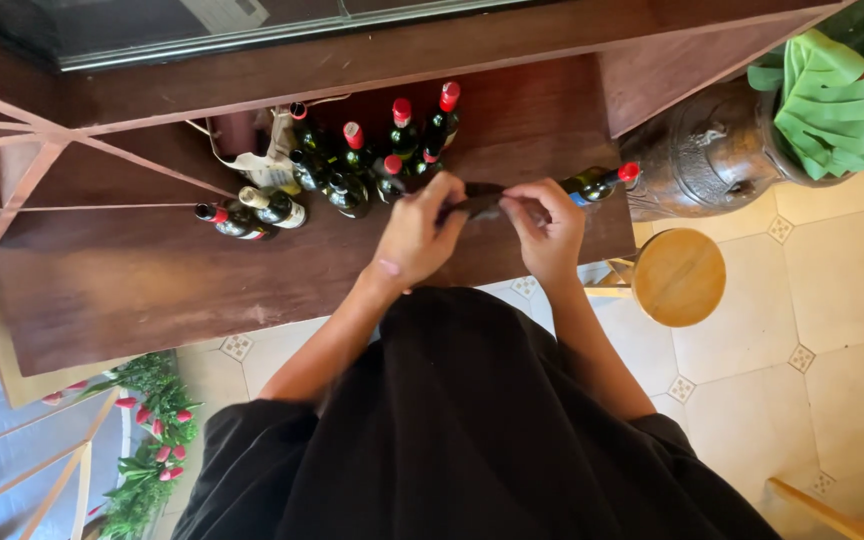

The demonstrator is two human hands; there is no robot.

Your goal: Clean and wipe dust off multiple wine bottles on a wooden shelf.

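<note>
Two hands (482, 225) on one dark tool (472, 203), ten bottles (352, 170).

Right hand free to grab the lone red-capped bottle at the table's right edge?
Probably not right away. The right hand and the left hand both grip a dark tool. The red-capped bottle stands just beyond the right hand with nothing between, so the path looks free once it lets go.

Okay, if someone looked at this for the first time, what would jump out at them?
Probably the two hands at mid-frame: the left hand and right hand share a grip on a dark bottle lying sideways on the wooden counter. Just left, a cluster of upright bottles with mostly red caps stands out. A round wooden stool sits at right.
</note>
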